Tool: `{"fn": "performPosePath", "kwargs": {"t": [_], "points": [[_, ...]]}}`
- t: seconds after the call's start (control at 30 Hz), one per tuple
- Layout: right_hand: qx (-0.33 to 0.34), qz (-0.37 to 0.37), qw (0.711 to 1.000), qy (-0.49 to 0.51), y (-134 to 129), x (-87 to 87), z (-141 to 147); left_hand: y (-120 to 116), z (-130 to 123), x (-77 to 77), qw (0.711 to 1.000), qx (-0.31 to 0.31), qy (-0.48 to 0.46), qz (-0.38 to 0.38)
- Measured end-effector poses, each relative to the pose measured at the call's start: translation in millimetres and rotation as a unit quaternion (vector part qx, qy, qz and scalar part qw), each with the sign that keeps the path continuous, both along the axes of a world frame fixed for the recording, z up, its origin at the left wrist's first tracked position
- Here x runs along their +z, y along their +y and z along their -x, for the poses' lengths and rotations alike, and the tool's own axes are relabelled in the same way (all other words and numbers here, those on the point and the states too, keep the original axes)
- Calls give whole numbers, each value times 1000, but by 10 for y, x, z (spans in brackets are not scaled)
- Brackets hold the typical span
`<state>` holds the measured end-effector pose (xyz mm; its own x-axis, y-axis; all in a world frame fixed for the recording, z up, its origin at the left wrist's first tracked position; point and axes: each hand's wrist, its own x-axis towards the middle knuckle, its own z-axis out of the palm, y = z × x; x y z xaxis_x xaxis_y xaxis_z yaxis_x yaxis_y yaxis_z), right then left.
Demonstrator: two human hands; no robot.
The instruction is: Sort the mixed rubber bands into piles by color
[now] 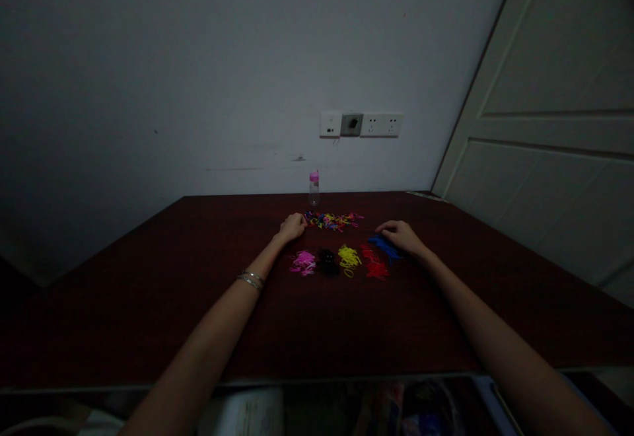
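A mixed heap of small multicoloured rubber bands (pixel 334 220) lies across the middle of the table. At its left end is my left hand (pixel 293 226), fingers curled and pressed together at the edge of the heap; whatever they pinch is too small to make out. My right hand (pixel 400 234) hovers over or rests by the blue bands (pixel 385 248), fingers stretched to the left with nothing visible in them. Nearer to me, single-colour piles form a row: pink bands (pixel 303 262), black bands (pixel 327 261), yellow bands (pixel 349 259) and red bands (pixel 375 264).
Behind the heap stands a clear bottle (pixel 314 191) with a pink top. The dark red-brown table (pixel 148 304) meets a pale wall with sockets (pixel 381 125). To the right is a white panelled door (pixel 555 178). Stored items sit below the table's front edge.
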<state>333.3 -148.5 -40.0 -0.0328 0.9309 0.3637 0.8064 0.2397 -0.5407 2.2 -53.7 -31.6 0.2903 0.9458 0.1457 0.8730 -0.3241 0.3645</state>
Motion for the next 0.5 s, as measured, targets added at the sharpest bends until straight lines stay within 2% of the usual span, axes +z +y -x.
{"fn": "performPosePath", "kwargs": {"t": [0.23,0.4,0.5], "points": [[4,1,1000,1,11,-2,-1,68,103,86,1000,-10,-17,2],[11,0,1000,4,19,-10,-3,134,195,230,996,-68,-47,42],[9,-4,1000,1,22,-18,-4,137,219,298,993,-80,-57,58]]}}
